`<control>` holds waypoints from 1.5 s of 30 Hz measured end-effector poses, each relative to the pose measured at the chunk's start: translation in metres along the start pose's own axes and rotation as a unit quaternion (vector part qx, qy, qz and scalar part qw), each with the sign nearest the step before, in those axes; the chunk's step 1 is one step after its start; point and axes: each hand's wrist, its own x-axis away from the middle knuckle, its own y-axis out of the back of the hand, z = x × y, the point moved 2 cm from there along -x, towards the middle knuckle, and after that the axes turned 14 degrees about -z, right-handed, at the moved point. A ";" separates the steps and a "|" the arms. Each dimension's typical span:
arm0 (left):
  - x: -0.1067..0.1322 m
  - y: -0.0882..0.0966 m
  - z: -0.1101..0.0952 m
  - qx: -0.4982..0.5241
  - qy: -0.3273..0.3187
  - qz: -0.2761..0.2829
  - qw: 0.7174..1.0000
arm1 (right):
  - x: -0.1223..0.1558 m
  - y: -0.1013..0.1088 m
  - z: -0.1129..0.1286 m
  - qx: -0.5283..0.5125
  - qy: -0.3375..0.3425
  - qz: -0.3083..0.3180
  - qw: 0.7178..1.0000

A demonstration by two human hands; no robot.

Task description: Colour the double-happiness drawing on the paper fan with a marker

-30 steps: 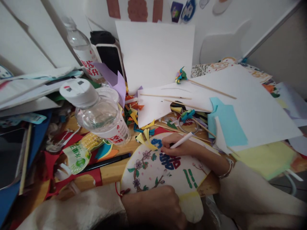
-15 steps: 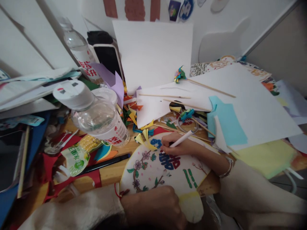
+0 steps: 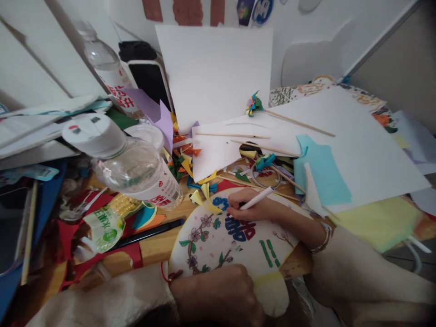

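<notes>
A round white paper fan [image 3: 218, 247] with a yellow edge lies on the wooden table, decorated with pink blossoms, green marks and red and blue shapes. My right hand [image 3: 250, 206] is closed around a white marker [image 3: 257, 198], low over the blue shapes; the pen's tip is hidden by my fingers. Across the fan's lower edge rests my left hand [image 3: 221, 293], curled into a fist beside the fan's pale handle [image 3: 272, 297]. Its fingertips are out of sight, so whatever it grips is hidden. A folded yellow paper strip [image 3: 208, 200] touches the fan's upper edge.
Two plastic bottles, one near [image 3: 136, 165] and one farther back [image 3: 105, 68], stand at left. A black pen [image 3: 150, 234] lies left of the fan near red paper scraps [image 3: 126, 256]. Beyond are thin sticks [image 3: 235, 135], white sheets [image 3: 368, 145] and light blue paper [image 3: 327, 175].
The camera view has shifted slightly, and the near bottle appears a little farther left. Both hands keep almost the same places, with the marker still in my right hand.
</notes>
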 end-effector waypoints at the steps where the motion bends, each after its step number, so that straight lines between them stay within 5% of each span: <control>1: 0.000 0.000 0.000 0.000 -0.001 0.002 1.000 | 0.000 0.000 0.000 0.000 0.001 0.002 1.000; 45: 0.001 -0.002 -0.001 0.002 -0.006 -0.008 1.000 | -0.001 0.003 0.003 0.001 0.010 0.020 1.000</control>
